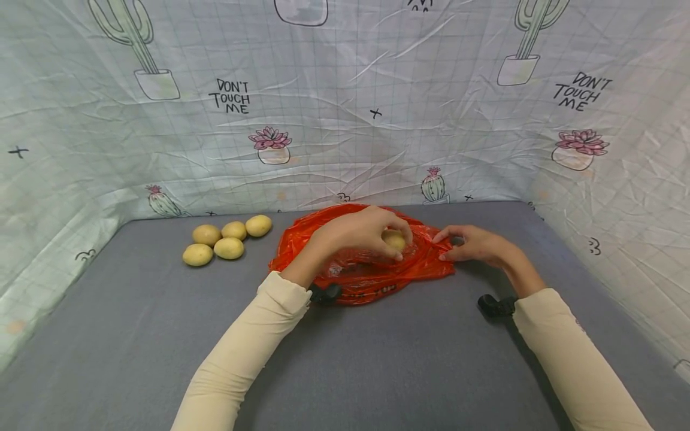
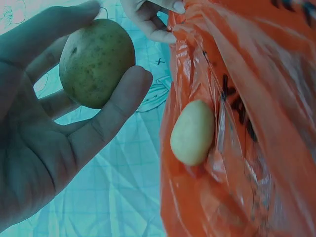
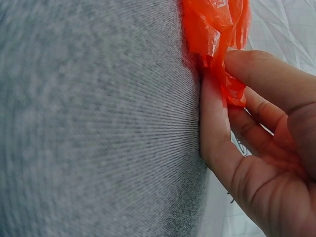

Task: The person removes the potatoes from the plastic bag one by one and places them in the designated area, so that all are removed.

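My left hand reaches over a red plastic bag and grips a potato between thumb and fingers. In the head view that same potato shows below the curved fingers. Another pale potato lies against the crinkled red plastic in the left wrist view, apart from the hand. At the bag's right end, my right hand pinches a gathered edge of the plastic between thumb and fingers, low beside the grey tabletop.
To the left of the bag, several yellow potatoes sit in a loose group on the grey table. A fabric backdrop with printed cacti and lettering rises behind the table and along its sides. Each wrist wears a black camera mount.
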`<state>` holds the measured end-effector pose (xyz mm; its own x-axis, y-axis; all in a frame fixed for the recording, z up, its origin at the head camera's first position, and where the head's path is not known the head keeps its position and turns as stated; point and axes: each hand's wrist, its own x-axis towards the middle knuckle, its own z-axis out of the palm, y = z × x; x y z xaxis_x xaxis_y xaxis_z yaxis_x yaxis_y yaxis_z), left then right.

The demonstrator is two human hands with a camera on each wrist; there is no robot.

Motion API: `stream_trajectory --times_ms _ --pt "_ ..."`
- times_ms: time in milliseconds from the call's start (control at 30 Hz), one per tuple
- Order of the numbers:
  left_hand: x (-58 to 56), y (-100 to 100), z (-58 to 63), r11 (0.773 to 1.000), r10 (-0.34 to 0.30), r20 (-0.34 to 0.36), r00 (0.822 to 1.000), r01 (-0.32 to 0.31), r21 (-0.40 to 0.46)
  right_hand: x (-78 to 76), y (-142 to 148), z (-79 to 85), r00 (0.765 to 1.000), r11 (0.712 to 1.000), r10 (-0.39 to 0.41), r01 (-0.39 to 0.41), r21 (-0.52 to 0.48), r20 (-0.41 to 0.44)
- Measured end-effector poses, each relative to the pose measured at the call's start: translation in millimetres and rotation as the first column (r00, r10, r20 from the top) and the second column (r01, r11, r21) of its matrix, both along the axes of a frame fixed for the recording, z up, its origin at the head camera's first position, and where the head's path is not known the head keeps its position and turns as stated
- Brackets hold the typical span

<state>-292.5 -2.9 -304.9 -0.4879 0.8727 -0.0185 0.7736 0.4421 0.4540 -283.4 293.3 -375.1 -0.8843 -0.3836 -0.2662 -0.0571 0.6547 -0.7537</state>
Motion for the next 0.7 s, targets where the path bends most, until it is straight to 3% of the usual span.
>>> stream_trajectory --times_ms 367,700 --pt "12.3 -25.6 1.2 0.999 0.022 -0.050 0.999 -0.024 -0.043 0.6 -0.6 -0.6 1.000 1.000 -0.003 0.003 0.004 -0.008" --pt "26.7 -51.8 4.1 0.997 0.042 -0.009 0.999 -0.042 -0.060 0.6 -0.5 0.0 1.000 1.000 -0.007 0.007 0.012 -0.002"
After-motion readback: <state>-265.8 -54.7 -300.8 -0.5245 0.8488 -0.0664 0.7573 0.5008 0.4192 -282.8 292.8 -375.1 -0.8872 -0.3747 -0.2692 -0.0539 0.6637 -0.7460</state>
